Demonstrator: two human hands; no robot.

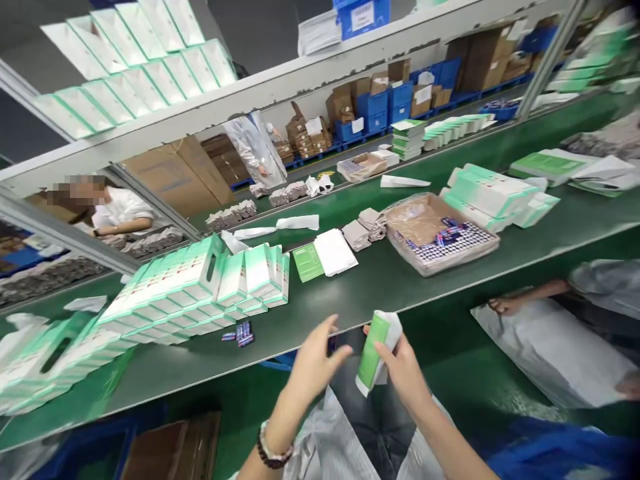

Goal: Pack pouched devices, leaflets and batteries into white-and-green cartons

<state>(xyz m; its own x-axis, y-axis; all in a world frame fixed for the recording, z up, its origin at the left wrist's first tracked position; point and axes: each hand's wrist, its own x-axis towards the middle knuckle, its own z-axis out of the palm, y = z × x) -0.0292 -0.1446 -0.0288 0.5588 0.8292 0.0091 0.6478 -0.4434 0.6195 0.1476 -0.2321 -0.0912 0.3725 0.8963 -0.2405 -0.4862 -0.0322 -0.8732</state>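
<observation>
My right hand (403,367) holds a folded green and white paper (373,353) over the front edge of the green table. To its left, my left hand (317,357) is raised with thumb and fingers apart and nothing between them. Beyond my hands lie a green leaflet (308,262) and a stack of white leaflets (335,252), beside folded grey-brown pieces (364,229). A few small blue batteries (244,333) rest on the table at the left, near rows of white and green boxes (165,287).
An open carton of batteries (440,237) stands right of centre, with more white-green boxes (493,193) behind it. A shelf (270,87) spans above the table. One person (120,210) sits across; another person's hand (505,305) is at the right.
</observation>
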